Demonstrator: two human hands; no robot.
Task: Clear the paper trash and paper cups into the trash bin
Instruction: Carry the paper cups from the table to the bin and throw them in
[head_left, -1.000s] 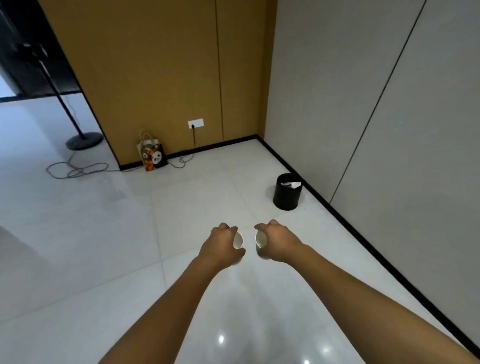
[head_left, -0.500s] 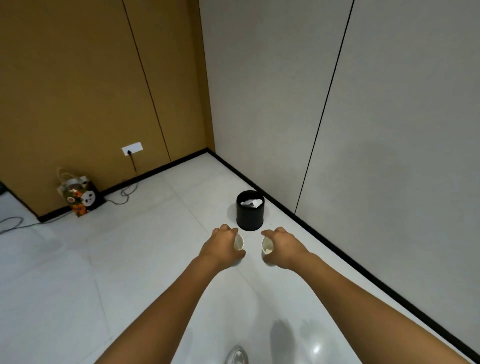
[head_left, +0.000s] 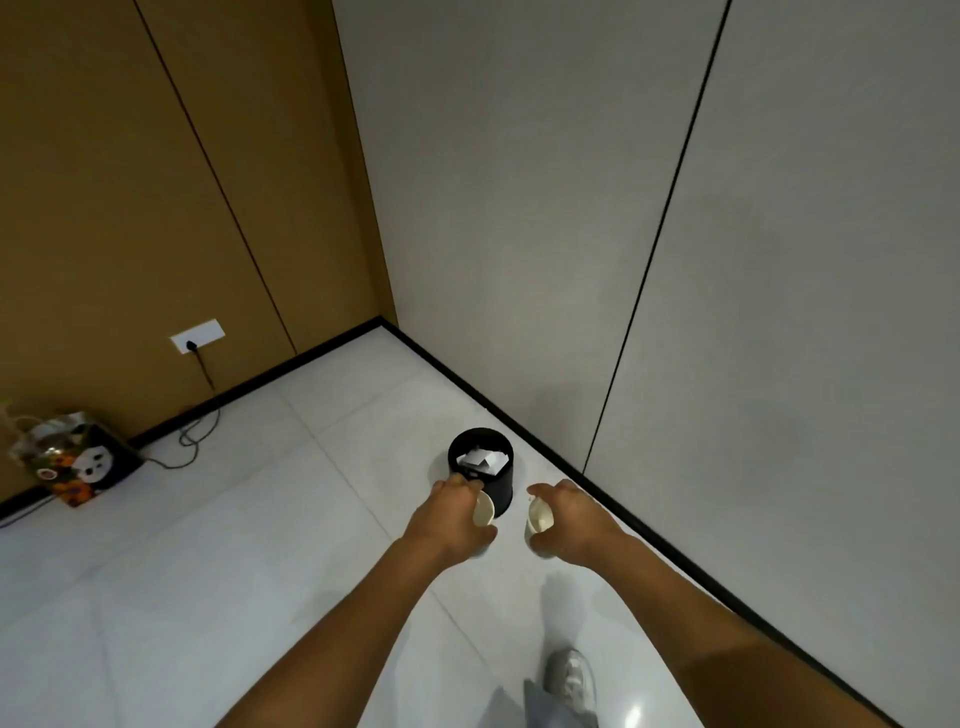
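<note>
Fingers (head_left: 457, 483) of the left hand (head_left: 449, 519) curl round one paper cup (head_left: 483, 509); the right hand (head_left: 569, 519) grips a second paper cup (head_left: 539, 517) the same way. Just beyond the fingertips stands the black trash bin (head_left: 501, 491), crumpled paper (head_left: 480, 460) inside. Its mouth is narrow, so cups released together from here could clip the rim and roll across the floor (head_left: 260, 519).

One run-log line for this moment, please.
left hand: holds white paper cup | right hand: holds second white paper cup | black round bin: ahead, holds paper
</note>
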